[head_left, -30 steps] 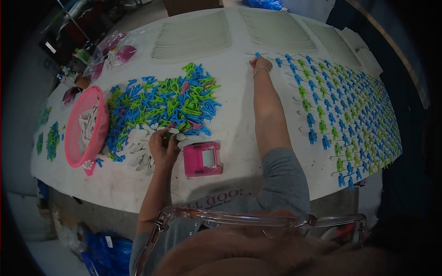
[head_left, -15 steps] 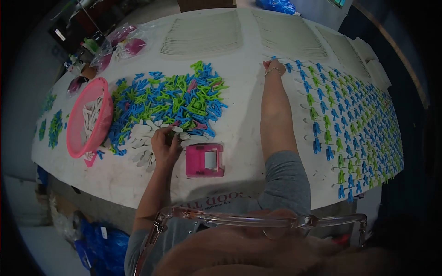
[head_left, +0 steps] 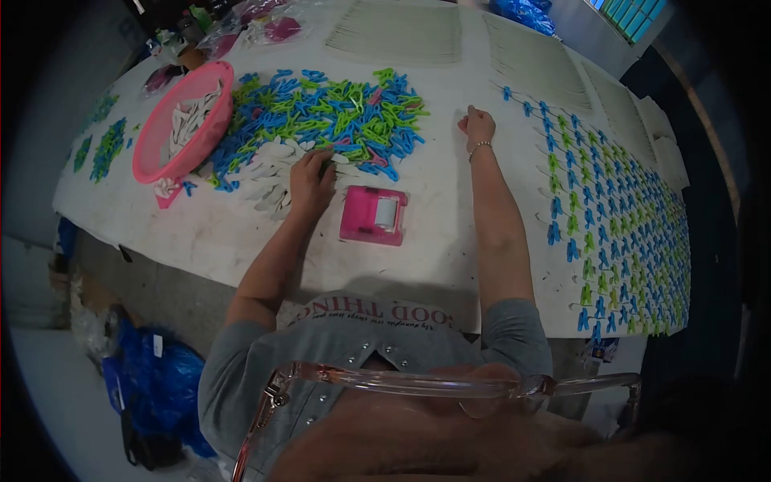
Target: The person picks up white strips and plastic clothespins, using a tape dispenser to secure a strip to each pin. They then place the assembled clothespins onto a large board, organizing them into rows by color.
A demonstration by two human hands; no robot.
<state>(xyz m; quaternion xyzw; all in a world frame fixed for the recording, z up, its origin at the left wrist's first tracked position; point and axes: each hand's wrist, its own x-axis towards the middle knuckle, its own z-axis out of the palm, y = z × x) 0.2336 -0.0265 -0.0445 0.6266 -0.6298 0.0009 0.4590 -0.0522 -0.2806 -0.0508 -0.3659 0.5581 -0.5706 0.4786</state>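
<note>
White worktop (head_left: 241, 233): right hand (head_left: 479, 126) has withdrawn empty, fingers loosely curled, from clip rows (head_left: 610, 209); left hand (head_left: 312, 178) still pinches white plastic pieces (head_left: 269, 173)

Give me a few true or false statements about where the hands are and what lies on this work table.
1. The left hand rests at the near edge of the heap of blue and green plastic clips. True.
2. The right hand holds the pink rectangular box. False: the box lies on the table between the arms, untouched.
3. The round pink plastic basket holds white pieces. True.
4. The clips in rows lie to the person's left. False: they lie to the right.
</note>
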